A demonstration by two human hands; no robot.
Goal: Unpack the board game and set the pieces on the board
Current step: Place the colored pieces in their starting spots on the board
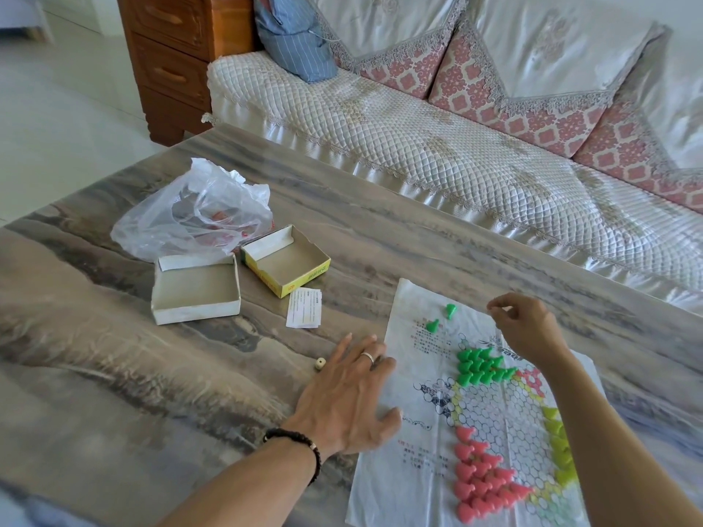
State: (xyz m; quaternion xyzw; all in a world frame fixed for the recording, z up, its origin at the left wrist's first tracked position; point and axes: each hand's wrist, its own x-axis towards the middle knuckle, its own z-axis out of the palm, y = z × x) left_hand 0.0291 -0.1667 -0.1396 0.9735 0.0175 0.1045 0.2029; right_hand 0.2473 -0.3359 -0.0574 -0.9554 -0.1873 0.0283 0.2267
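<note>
Filling the green corner of the paper board (430,484) on the table (399,241). Left hand (348,397) flat, fingers spread; right hand (527,329) curled, grip contents unclear. Next, prob: fetch two stray green pieces (441,318).

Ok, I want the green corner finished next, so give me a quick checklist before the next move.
1. Left hand steadies board sheet: ok, fingers flat at its edge.
2. Right hand holds a piece: cannot tell, fingertips pinched.
3. Loose green pieces placed in the triangle: not ok, two lie apart.
4. Green cluster upright: cannot tell.
5. Pink pieces grouped: ok.
6. Die clear of the sheet: ok.
</note>
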